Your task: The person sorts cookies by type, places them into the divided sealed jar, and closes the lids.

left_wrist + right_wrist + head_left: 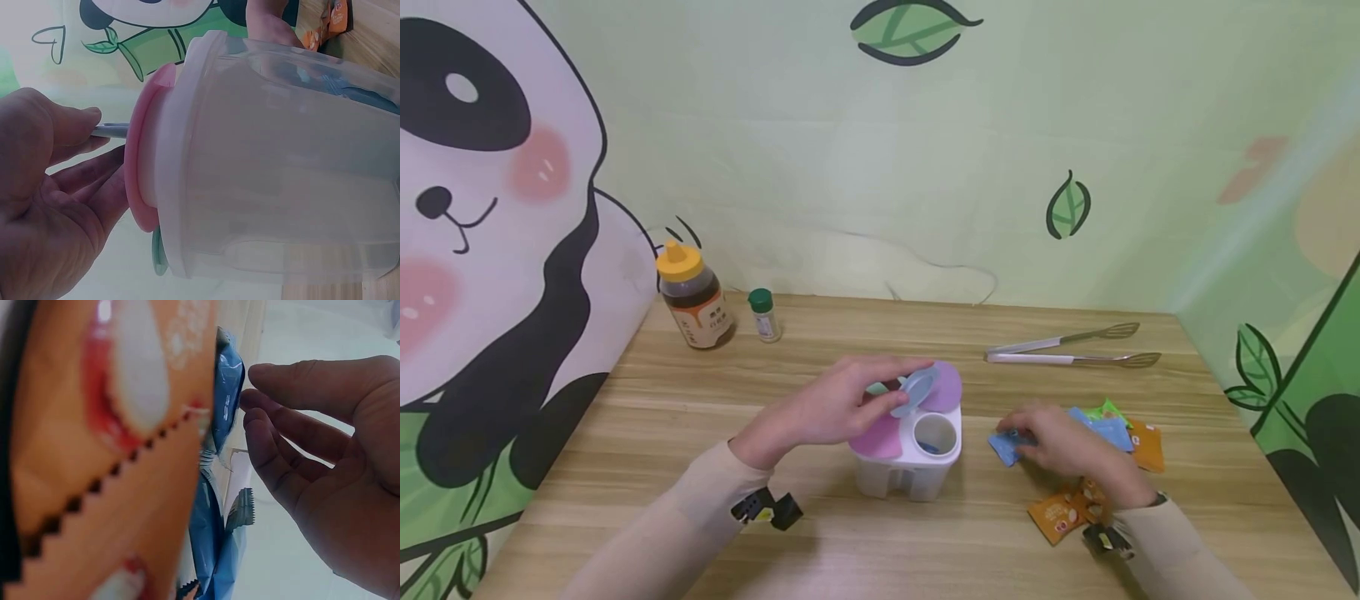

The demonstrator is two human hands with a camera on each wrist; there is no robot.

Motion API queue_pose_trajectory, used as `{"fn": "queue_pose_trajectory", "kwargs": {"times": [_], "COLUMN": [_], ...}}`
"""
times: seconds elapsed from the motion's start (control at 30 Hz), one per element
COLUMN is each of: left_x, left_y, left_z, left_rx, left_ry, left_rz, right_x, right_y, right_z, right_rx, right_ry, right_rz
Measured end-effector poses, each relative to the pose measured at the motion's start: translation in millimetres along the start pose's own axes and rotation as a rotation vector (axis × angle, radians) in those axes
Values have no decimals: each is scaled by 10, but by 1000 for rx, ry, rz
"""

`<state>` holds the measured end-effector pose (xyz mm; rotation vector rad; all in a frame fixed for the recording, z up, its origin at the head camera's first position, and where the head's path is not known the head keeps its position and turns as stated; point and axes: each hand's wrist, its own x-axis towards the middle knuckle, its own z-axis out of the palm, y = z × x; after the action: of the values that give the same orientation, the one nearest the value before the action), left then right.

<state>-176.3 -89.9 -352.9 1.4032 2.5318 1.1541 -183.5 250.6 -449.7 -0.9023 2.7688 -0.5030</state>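
My left hand (850, 400) pinches the raised light-blue lid (917, 390) of a white seasoning box (906, 482) with pink, purple and green lids. Beneath that lid, the round opening (935, 435) shows something blue inside. In the left wrist view, thumb and fingers grip the lid's edge beside the pink lid (142, 156). My right hand (1056, 437) reaches down to a small blue packet (1004, 448) on the table. The right wrist view has its fingertips (253, 419) at the blue packet's edge (228, 394), not closed around it.
Orange packets (1052, 515) lie by my right wrist; more blue, green and orange packets (1147, 446) lie beyond it. Metal tongs (1037, 359) rest behind them. At the back left stand a yellow-capped jar (700, 312) and a green-capped shaker (765, 321).
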Motion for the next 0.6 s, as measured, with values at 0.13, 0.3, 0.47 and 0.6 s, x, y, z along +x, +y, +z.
{"fn": "queue_pose_trajectory", "kwargs": {"times": [0.13, 0.3, 0.47, 0.6], "left_x": [2, 2, 4, 3], "left_y": [-5, -1, -10, -20], "left_z": [6, 8, 14, 17], "left_rx": [2, 1, 6, 8], "left_ry": [-2, -1, 6, 9], "left_rz": [6, 14, 25, 29], "right_x": [9, 22, 28, 38], "right_y": [-1, -9, -21, -20], "right_z": [19, 40, 34, 36], "right_rx": [-5, -1, 5, -13], "right_ry": [-12, -11, -5, -3], "right_rz": [-2, 30, 44, 25]}}
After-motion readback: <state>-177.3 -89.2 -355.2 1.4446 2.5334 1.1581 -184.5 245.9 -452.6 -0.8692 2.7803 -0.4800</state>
